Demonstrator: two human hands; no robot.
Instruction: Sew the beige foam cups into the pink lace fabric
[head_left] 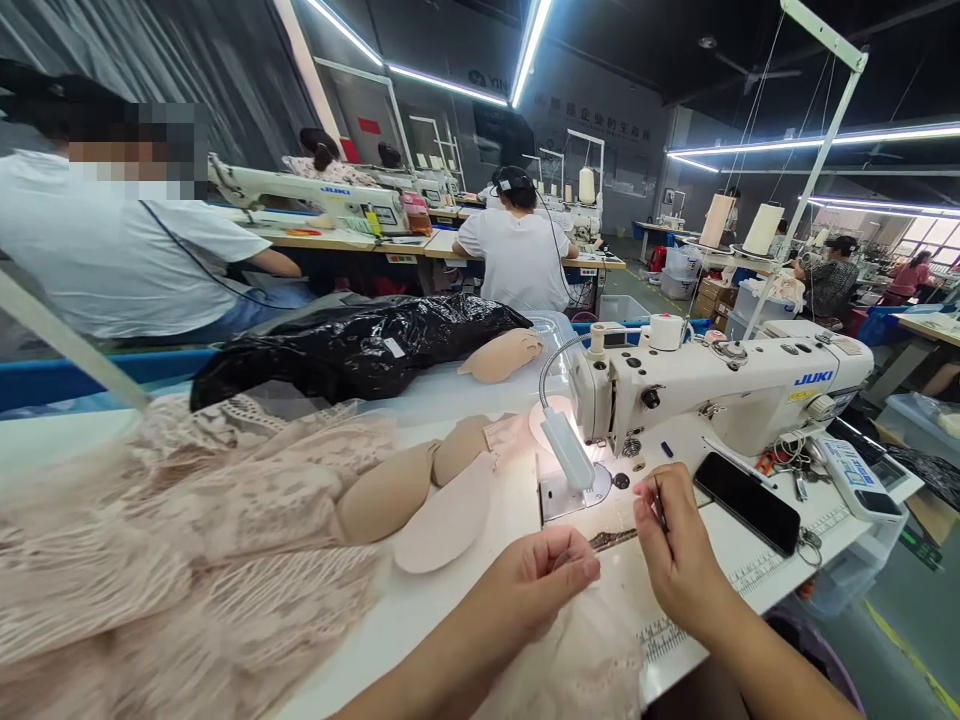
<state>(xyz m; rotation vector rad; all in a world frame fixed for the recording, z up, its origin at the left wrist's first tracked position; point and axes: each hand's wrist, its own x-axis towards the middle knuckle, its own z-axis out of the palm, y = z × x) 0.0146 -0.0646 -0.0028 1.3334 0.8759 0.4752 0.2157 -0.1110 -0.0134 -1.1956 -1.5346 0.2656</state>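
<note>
My left hand (544, 578) is closed in a pinch in front of the sewing machine (720, 385). What its fingertips hold, if anything, is too small to make out. To its right, my right hand (681, 555) is raised with its fingers closed around a thin dark tool (660, 503), mostly hidden by the fingers. Below and between my hands, pale lace fabric (592, 655) hangs over the table's front edge. Left of my left hand lie a flat pale pink pad (446, 520) and beige moulded bra cups (386, 495).
A heap of pale lace garments (172, 560) covers the left side. Behind it lies a black plastic bag (360, 345). A lamp (568, 450) on a bendy neck lights the needle plate. A phone (746, 502) lies at right. Co-workers (517, 245) sit at machines beyond.
</note>
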